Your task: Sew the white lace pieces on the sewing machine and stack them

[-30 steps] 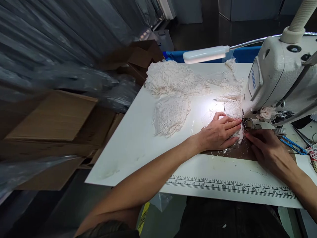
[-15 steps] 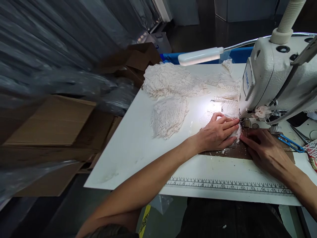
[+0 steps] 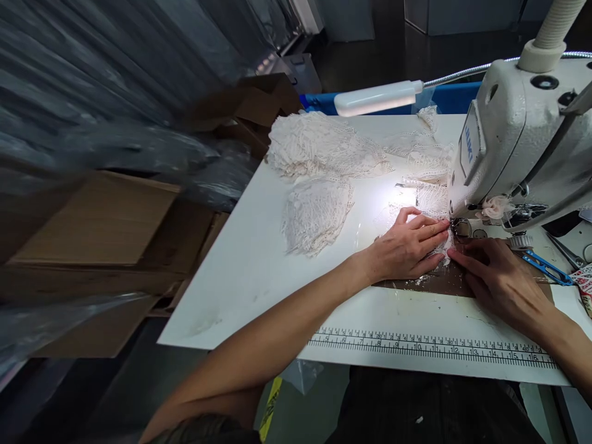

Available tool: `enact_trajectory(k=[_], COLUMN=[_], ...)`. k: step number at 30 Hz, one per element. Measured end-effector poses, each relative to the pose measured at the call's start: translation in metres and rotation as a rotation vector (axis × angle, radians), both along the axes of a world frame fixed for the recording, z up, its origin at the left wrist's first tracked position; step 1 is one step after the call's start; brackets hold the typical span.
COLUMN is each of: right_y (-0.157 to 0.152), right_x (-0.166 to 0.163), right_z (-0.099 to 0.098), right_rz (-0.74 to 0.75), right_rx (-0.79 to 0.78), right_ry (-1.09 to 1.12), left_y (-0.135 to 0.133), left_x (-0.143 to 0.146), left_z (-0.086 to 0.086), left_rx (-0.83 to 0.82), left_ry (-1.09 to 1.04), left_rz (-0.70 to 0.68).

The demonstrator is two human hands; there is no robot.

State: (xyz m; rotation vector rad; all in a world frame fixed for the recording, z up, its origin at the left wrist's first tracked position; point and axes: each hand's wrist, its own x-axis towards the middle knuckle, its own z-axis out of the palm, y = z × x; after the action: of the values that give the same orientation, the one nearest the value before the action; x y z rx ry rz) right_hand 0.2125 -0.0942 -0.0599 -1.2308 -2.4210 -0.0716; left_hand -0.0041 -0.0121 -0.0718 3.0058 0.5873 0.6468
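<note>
My left hand lies flat, fingers stretched out, pressing a small piece of white lace onto the white table just left of the needle. My right hand rests flat on the brown taped patch, its fingertips touching the lace edge below the presser foot. The white sewing machine stands over both hands. Its lamp lights the lace strip running behind the needle.
Piles of white lace lie at the back of the table, one smaller heap nearer. Blue snips lie right of the machine. A printed ruler runs along the front edge. Cardboard boxes and plastic sheeting stand at the left.
Both hands have stayed flat at the needle; my right hand's fingertips have crept slightly toward the lace. The camera view shifted a little.
</note>
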Motion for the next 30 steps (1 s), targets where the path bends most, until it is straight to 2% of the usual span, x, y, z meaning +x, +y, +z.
enact_trajectory(k=[7,19,30], right_y=[-0.004,-0.003,-0.001], right_x=[0.000,0.000,0.006], right_z=[-0.007,-0.006,-0.014], right_rz=[-0.044,-0.031,-0.032], right_rx=[-0.018,0.001,-0.062], right_ry=[0.018,0.036,0.103], left_y=[-0.001,-0.001,-0.008], left_x=[0.000,0.000,0.002], left_z=[-0.001,0.000,0.001], left_rx=[-0.006,-0.043,-0.092], left_ry=[-0.008,0.008,0.034], left_rz=[-0.003,0.009,0.062])
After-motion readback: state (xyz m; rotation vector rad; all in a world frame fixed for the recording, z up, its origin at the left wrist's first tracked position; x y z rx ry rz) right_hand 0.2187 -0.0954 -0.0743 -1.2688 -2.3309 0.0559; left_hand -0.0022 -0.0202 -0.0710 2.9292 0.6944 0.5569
